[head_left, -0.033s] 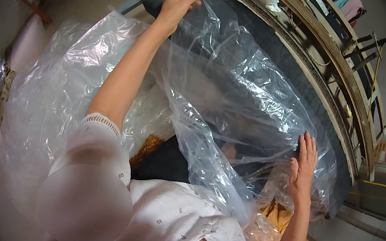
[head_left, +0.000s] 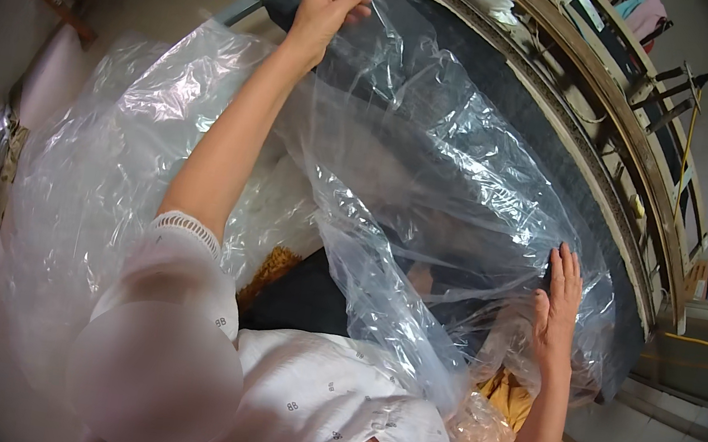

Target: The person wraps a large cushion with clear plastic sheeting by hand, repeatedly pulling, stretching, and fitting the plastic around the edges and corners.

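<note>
A large sheet of clear plastic film [head_left: 492, 182] lies wrinkled and shiny over a dark cloth-covered table [head_left: 538, 93]. At the table's far left corner, my left hand [head_left: 332, 9] pinches the film's edge between thumb and fingers. My right hand [head_left: 561, 293] rests flat near the right end, fingers stretched out and touching the film. One long fold of the film runs diagonally toward my body. To the left of my left arm, more loose film [head_left: 125, 132] hangs in a big crumpled heap down toward the floor.
Along the table's far side runs a curved-looking wooden and metal rail [head_left: 634, 126]. Black clamps [head_left: 670, 99] and a yellow cable [head_left: 684, 170] are at the right. A wooden bench [head_left: 66, 4] stands far left. Mustard-yellow cloth [head_left: 509, 398] lies by my right forearm.
</note>
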The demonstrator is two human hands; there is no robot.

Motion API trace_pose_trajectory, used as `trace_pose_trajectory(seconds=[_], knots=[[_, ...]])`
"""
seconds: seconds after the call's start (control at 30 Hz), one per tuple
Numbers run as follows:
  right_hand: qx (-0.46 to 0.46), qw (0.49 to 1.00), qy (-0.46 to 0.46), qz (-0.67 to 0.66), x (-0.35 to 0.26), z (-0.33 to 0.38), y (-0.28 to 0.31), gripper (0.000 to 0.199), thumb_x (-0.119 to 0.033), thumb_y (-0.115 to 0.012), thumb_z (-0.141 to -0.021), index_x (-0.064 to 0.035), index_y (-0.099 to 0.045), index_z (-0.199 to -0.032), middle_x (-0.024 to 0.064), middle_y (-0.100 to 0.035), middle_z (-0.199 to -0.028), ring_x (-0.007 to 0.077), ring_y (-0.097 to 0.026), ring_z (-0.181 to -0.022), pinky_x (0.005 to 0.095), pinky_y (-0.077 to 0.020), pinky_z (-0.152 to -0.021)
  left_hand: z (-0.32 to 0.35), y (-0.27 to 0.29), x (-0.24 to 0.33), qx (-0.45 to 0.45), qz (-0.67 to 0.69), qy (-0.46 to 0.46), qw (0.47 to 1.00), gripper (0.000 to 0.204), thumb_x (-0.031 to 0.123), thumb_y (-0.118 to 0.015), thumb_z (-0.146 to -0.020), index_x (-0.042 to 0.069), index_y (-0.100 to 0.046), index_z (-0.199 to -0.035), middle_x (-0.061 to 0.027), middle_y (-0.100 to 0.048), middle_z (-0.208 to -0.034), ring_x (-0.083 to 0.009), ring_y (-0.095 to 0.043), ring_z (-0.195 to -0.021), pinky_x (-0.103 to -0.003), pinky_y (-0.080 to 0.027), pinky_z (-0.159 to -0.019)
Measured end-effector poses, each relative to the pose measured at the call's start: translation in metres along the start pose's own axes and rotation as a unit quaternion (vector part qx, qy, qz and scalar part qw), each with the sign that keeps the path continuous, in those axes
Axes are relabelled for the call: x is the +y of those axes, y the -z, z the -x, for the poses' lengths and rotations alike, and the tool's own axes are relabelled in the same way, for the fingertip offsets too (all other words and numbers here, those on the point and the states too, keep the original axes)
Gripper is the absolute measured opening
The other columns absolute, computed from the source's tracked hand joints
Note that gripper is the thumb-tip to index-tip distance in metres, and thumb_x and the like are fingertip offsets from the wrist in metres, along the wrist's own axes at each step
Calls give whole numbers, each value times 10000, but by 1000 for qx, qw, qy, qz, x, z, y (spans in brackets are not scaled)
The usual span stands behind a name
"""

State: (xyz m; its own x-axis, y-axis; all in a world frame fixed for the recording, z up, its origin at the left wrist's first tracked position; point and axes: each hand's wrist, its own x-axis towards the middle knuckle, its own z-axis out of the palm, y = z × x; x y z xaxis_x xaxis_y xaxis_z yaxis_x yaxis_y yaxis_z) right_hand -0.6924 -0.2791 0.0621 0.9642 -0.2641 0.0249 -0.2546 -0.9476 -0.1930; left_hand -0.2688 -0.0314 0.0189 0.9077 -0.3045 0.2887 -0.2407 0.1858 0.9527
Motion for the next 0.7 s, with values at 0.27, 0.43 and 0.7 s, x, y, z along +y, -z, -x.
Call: trace_pose_trajectory(seconds=[0.27, 0.43, 0.7], knots=[[154, 982, -31, -100, 3, -26, 19, 404, -258, -356, -958, -74, -414, -1313, 133, -388, -1351, 239, -410, -1208, 303, -366, -935, 82, 43, 40, 46, 130, -7, 990, 141, 146, -564, -876, 57, -559, -985, 17, -516, -721, -18, -423, -485, -166, -333, -399], [68, 942, -248, -216, 60, -12, 18, 471, -340, -402, -953, -62, -392, -1333, 73, -444, -1301, 182, -428, -1158, 259, -348, -920, 152, 131, 53, 129, 98, 81, 984, 161, 162, -572, -871, 60, -551, -993, 13, -527, -737, -4, -349, -419, -160, -247, -351], [58, 979, -150, -125, 108, -6, 3, 487, -250, -537, -905, -52, -391, -1325, 133, -341, -1379, 243, -324, -1283, 330, -282, -1027, 193, 163, -60, 107, -173, 206, 957, 116, 126, -575, -855, 46, -572, -939, 9, -549, -754, -35, -482, -565, -181, -376, -451]])
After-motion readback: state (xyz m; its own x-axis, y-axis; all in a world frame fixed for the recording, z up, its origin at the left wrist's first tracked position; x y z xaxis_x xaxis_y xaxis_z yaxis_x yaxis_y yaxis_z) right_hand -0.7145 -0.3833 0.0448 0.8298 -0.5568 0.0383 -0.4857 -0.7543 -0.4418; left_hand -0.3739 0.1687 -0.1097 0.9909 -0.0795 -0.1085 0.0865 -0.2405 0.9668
